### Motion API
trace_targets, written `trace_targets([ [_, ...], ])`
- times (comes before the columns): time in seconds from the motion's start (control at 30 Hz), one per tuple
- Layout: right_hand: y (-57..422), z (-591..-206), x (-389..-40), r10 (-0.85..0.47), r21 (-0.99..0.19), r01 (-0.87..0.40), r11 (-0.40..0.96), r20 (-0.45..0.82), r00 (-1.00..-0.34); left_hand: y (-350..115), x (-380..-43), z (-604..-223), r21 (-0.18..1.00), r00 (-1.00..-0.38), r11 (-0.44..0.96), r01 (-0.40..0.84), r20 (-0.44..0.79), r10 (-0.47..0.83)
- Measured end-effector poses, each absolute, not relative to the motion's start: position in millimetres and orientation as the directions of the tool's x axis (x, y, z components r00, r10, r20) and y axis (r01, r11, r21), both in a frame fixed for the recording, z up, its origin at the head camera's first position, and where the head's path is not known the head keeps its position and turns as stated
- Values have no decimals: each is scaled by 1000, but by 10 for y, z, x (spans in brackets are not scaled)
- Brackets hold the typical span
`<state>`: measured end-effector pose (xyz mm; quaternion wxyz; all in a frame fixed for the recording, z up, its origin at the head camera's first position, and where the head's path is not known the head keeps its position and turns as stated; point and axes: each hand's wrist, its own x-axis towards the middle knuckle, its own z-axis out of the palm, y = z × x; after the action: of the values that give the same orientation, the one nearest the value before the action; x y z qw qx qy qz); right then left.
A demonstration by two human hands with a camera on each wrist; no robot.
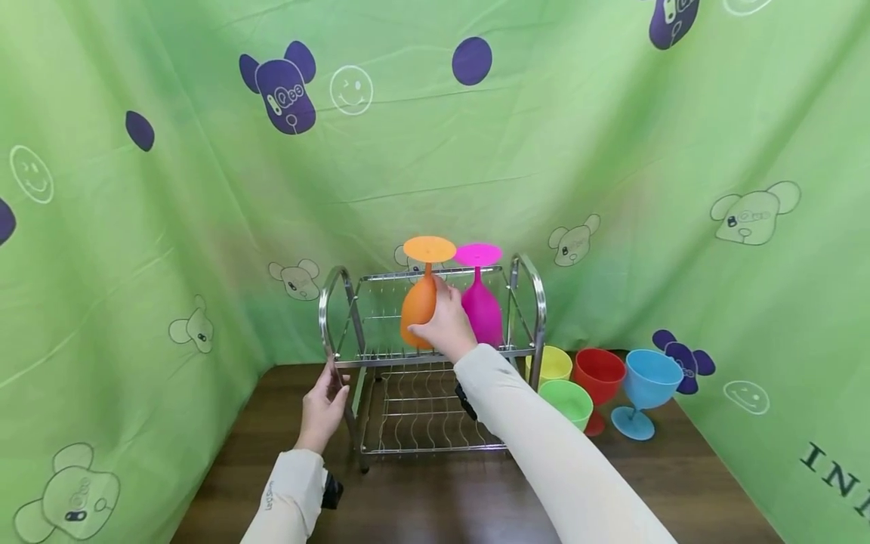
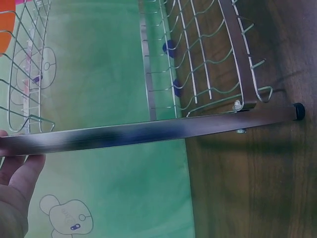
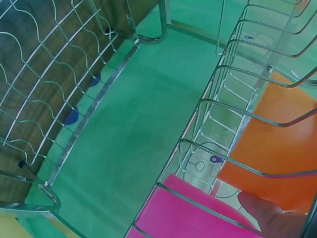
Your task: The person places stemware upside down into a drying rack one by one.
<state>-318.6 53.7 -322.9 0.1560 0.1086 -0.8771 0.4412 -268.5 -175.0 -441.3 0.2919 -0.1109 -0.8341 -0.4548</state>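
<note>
An orange goblet (image 1: 418, 308) stands upside down on the upper tier of a metal dish rack (image 1: 435, 451), its round foot on top. My right hand (image 1: 447, 317) grips its bowl, thumb towards the front. In the right wrist view the orange goblet (image 3: 277, 148) shows behind the tier's wires, with a fingertip (image 3: 262, 210) beside it. Close on the right, a magenta goblet (image 1: 481, 311) is also upside down on that tier. My left hand (image 1: 322, 408) holds the rack's left front post (image 2: 114, 138), fingers around the metal.
Right of the rack stand upright goblets: yellow (image 1: 557, 363), light green (image 1: 567, 404), red (image 1: 600, 374) and blue (image 1: 652, 378). The rack's lower tier (image 1: 424, 412) is wavy wire. Green printed cloth (image 1: 435, 151) hangs behind and on both sides of the brown wooden table (image 1: 435, 499).
</note>
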Motion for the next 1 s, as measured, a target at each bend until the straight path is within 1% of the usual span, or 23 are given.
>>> trace_targets([
  [0.3,574,-3255,-3252,-54,-715,-312,626,359,-932,-1712,-2709,-4434,709,-811,541,452,579,-81],
  [0.67,490,-3315,-3255,-108,-693,-311,651,321,-941,-1798,-2661,-4474,725,-839,547,419,539,-73],
  [1.0,495,-3292,-3297,-122,-671,-302,677,303,-945,-1788,-2685,-4458,706,-827,549,447,561,-48],
])
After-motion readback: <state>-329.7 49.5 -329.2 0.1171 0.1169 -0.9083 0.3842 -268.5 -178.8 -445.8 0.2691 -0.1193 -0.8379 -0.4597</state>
